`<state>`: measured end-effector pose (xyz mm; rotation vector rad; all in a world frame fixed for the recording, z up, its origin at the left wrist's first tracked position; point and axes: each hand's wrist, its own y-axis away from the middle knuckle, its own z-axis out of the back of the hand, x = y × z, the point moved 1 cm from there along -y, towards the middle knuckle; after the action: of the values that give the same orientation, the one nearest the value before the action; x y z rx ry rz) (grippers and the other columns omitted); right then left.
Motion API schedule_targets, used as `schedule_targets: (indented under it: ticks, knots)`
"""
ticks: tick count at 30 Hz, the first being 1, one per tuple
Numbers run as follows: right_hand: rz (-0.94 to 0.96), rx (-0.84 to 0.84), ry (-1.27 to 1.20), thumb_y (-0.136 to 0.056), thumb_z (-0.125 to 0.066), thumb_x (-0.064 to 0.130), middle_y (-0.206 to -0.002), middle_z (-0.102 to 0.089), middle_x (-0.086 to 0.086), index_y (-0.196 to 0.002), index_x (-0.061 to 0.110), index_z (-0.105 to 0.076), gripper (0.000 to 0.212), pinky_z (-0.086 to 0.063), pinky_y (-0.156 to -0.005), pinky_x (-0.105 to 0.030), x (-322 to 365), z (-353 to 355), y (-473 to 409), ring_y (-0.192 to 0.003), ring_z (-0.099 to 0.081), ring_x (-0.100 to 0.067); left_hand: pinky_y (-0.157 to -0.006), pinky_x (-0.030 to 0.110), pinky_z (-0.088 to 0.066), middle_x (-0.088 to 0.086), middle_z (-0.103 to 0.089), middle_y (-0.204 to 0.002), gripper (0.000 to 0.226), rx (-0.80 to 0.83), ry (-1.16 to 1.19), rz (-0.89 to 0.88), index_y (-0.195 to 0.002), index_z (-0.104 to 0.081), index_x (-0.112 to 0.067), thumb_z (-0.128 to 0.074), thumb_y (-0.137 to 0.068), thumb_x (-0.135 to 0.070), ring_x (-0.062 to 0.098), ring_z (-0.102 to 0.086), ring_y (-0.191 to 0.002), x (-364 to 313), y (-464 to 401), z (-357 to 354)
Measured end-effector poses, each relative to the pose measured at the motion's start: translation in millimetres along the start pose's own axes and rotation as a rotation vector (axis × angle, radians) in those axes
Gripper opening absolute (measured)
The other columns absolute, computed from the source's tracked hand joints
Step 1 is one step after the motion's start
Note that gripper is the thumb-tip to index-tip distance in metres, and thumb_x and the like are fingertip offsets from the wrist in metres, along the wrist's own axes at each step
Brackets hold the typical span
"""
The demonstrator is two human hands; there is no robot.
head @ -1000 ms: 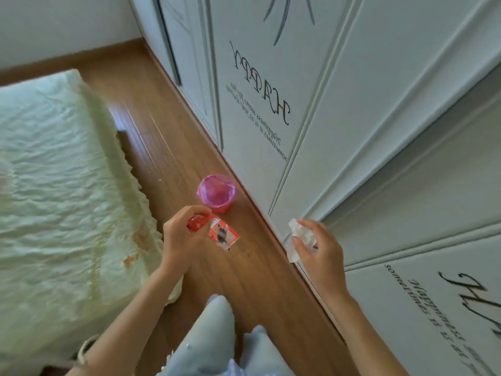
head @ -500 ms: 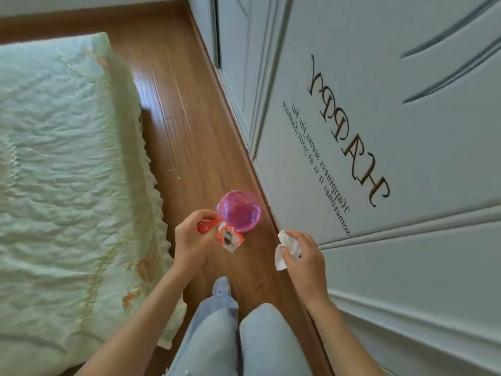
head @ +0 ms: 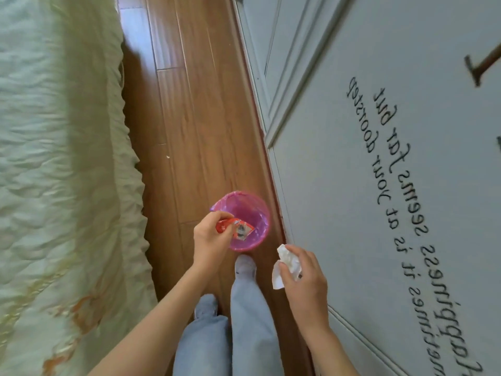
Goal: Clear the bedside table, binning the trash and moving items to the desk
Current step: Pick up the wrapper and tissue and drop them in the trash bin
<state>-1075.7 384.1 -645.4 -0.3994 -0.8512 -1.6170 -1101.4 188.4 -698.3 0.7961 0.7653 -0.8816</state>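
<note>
A small pink bin (head: 252, 204) lined with a pink bag stands on the wood floor beside the wardrobe. My left hand (head: 210, 237) is shut on a red and white wrapper (head: 238, 229), which hangs over the bin's open mouth. My right hand (head: 303, 275) is shut on a crumpled white tissue (head: 284, 260), to the right of the bin and closer to me. The bedside table and desk are out of view.
A bed with a pale green quilted cover (head: 62, 172) fills the left side. White wardrobe doors with lettering (head: 379, 158) run along the right. My legs in light jeans (head: 244, 321) stand on a narrow strip of wood floor (head: 195, 118) between them.
I have walked up to the bin, which now sits right below my hands. My left hand has carried the wrapper over the bin's mouth; the right still holds the tissue.
</note>
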Motion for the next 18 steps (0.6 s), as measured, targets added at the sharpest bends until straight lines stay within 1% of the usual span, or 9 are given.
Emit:
schedule_targets:
  ticks: [4,6,8,10,13,14,16,18]
  knots:
    - [-0.032,0.024,0.018,-0.083,-0.07,0.012,-0.106,-0.058,0.016,-0.111,0.026,-0.063,0.033,-0.036,-0.078,0.002,-42,-32,-46,-0.095,-0.051,0.005,-0.068,0.002,-0.043,-0.005,-0.066,-0.086,0.017,0.01,-0.024,0.097,-0.092,-0.069,-0.013,-0.067,-0.08,-0.001,-0.005,-0.059,-0.078,54,-37,-55]
    - [-0.046,0.046,0.034,-0.083,-0.069,0.013,-0.106,-0.058,0.016,-0.112,0.026,-0.063,0.033,-0.036,-0.076,0.002,-58,-49,-66,-0.094,-0.05,0.005,-0.069,0.0,-0.04,-0.005,-0.066,-0.085,0.017,0.018,-0.042,0.128,-0.09,-0.069,-0.012,-0.066,-0.079,0.001,-0.003,-0.058,-0.076,79,-50,-76]
    - [-0.051,0.063,0.058,-0.083,-0.068,0.012,-0.106,-0.058,0.015,-0.112,0.025,-0.063,0.032,-0.036,-0.075,-0.003,-72,-66,-84,-0.092,-0.049,0.006,-0.07,0.001,-0.04,-0.006,-0.066,-0.084,0.015,0.033,-0.061,0.149,-0.087,-0.069,-0.013,-0.066,-0.079,-0.002,0.002,-0.058,-0.077,104,-60,-94]
    - [-0.057,0.09,0.08,-0.083,-0.066,0.012,-0.108,-0.058,0.012,-0.112,0.024,-0.063,0.032,-0.037,-0.075,-0.01,-83,-82,-101,-0.09,-0.049,0.004,-0.072,0.007,-0.043,-0.006,-0.065,-0.084,0.012,0.069,-0.088,0.168,-0.087,-0.068,-0.015,-0.068,-0.079,-0.006,0.007,-0.059,-0.078,127,-68,-109]
    - [-0.069,0.131,0.108,-0.083,-0.064,0.015,-0.111,-0.059,0.008,-0.114,0.023,-0.062,0.032,-0.036,-0.076,-0.014,-94,-101,-120,-0.092,-0.053,-0.004,-0.075,0.027,-0.05,-0.006,-0.066,-0.092,0.013,0.182,-0.185,0.189,-0.092,-0.067,-0.02,-0.071,-0.08,-0.02,0.011,-0.061,-0.083,157,-75,-122]
    - [-0.07,0.137,0.12,-0.083,-0.064,0.015,-0.112,-0.059,0.007,-0.115,0.023,-0.062,0.032,-0.036,-0.075,-0.015,-96,-105,-124,-0.092,-0.054,-0.006,-0.074,0.029,-0.05,-0.007,-0.065,-0.095,0.016,0.218,-0.223,0.191,-0.094,-0.066,-0.021,-0.071,-0.079,-0.023,0.011,-0.061,-0.084,162,-76,-123]
    - [-0.065,0.143,0.138,-0.083,-0.064,0.016,-0.112,-0.059,0.006,-0.115,0.023,-0.062,0.032,-0.035,-0.074,-0.015,-97,-113,-132,-0.091,-0.054,-0.008,-0.071,0.027,-0.045,-0.007,-0.064,-0.1,0.019,0.256,-0.288,0.168,-0.098,-0.066,-0.022,-0.07,-0.08,-0.026,0.011,-0.058,-0.087,164,-77,-120]
    - [-0.05,0.155,0.144,-0.084,-0.064,0.017,-0.112,-0.059,0.005,-0.115,0.022,-0.061,0.032,-0.033,-0.072,-0.014,-96,-121,-137,-0.091,-0.053,-0.009,-0.071,0.026,-0.04,-0.005,-0.064,-0.103,0.023,0.245,-0.343,0.096,-0.101,-0.066,-0.019,-0.068,-0.079,-0.024,0.015,-0.057,-0.093,156,-79,-109]
